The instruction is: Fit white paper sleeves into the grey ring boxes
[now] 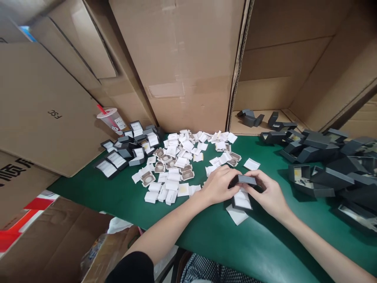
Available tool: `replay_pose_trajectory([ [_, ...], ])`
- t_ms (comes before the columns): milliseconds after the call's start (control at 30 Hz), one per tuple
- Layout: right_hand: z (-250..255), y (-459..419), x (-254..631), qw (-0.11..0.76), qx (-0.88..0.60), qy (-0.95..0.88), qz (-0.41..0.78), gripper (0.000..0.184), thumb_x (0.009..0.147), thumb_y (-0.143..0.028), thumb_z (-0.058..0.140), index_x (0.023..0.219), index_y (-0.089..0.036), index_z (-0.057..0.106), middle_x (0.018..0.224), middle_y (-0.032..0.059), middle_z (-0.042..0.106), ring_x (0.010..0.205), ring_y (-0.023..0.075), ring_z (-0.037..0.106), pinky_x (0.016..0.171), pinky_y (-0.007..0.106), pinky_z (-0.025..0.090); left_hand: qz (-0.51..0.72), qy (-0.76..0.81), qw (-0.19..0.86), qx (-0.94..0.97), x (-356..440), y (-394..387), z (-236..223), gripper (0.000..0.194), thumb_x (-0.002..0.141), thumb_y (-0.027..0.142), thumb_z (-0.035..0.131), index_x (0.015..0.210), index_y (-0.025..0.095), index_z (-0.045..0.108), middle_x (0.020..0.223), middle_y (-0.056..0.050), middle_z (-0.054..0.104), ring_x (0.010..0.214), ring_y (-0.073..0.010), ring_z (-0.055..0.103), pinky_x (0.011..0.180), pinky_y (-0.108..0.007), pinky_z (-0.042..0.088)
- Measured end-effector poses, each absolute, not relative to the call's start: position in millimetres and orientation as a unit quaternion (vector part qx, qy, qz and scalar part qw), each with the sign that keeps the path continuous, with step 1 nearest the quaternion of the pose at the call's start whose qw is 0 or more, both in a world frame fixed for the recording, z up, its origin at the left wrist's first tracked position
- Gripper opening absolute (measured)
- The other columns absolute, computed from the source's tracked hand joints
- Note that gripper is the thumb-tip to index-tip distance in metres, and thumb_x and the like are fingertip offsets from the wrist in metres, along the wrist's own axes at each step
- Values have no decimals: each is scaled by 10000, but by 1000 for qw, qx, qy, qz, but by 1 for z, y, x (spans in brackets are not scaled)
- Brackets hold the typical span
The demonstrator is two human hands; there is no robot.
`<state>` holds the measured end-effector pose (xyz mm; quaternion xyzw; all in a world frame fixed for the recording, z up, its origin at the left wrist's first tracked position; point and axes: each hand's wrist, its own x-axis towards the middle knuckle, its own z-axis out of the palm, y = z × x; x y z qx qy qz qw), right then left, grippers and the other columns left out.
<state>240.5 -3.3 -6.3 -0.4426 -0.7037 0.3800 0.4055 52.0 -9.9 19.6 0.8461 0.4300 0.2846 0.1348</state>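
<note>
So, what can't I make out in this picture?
In the head view:
Part of the small black hinged box: hidden by fingers of the left hand.
Print on the white label of the translucent plastic cup: too small.
Black box with pale lining, far right: cut off by the picture's edge.

On desk (pixel 100 192): card pieces (pixel 181 162) between left boxes (pixel 125 150) and right boxes (pixel 319 140)
Cup (pixel 110 120) behind left boxes; carton (pixel 182 59) behind card pieces; box (pixel 246 181) between left hand (pixel 222 183) and right hand (pixel 271 196).
</note>
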Motion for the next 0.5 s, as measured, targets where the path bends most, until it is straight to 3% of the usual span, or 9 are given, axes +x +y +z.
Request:
replay_pose_trajectory([
  [133,-6,1,249,378,-419,-716,410,336,819,-441,657,1078,-245,569,1067,78,649,888,227,634,761,358,547,281,430,117,850,47,-6,21,173,867,240,526,1008,176,604,885,-69,685,856,-209,608,779,-330,482],
  [233,-7,6,256,394,-413,-694,439,390,840,-468,623,1156,-256,538,1059,80,654,899,223,647,778,357,565,336,465,98,813,38,-3,32,177,850,196,519,1003,174,606,896,-70,684,857,-204,612,781,-328,488],
  [400,-13,14,265,403,-469,-651,439,402,814,-543,607,1092,-253,581,1043,82,683,897,249,675,810,395,579,467,568,90,672,-7,-19,60,270,764,95,524,994,199,622,962,-28,693,790,-141,618,673,-246,490],
  [500,-19,17,268,406,-489,-629,448,402,775,-561,632,1045,-264,606,1025,83,699,882,271,682,821,425,590,512,640,50,571,-62,-44,68,295,713,75,526,958,189,642,973,-29,700,823,-143,639,599,-206,478],
])
